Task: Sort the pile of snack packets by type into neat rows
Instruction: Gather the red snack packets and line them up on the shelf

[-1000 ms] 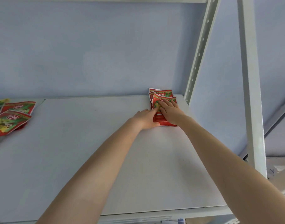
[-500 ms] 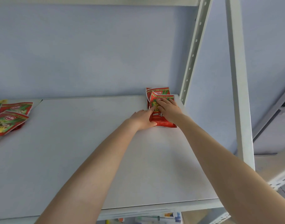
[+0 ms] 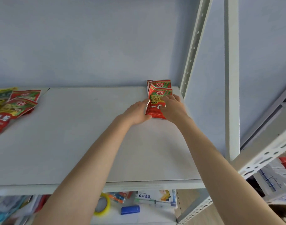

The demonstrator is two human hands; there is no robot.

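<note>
1. At the back right corner of the shelf (image 3: 74,135), just beside the post (image 3: 194,46), we have both hands on one red packet (image 3: 155,109).
2. Our right hand (image 3: 173,107) lies on top with its fingers spread flat. We think it presses the packet down so it does not slide.
3. Our left hand (image 3: 137,113) is cupped against the packet's left edge, thumb at the bottom corner. We cannot tell if it pinches the edge or only pushes it.
4. The packet partly covers the back packets (image 3: 161,84), which are red too and sit close to the wall. We think it is being lined up with them — same kind together.
5. Far off on the left lies the pile (image 3: 15,106) — red and yellow-green packets all mixed, so most of the sorting is not yet done.
</note>
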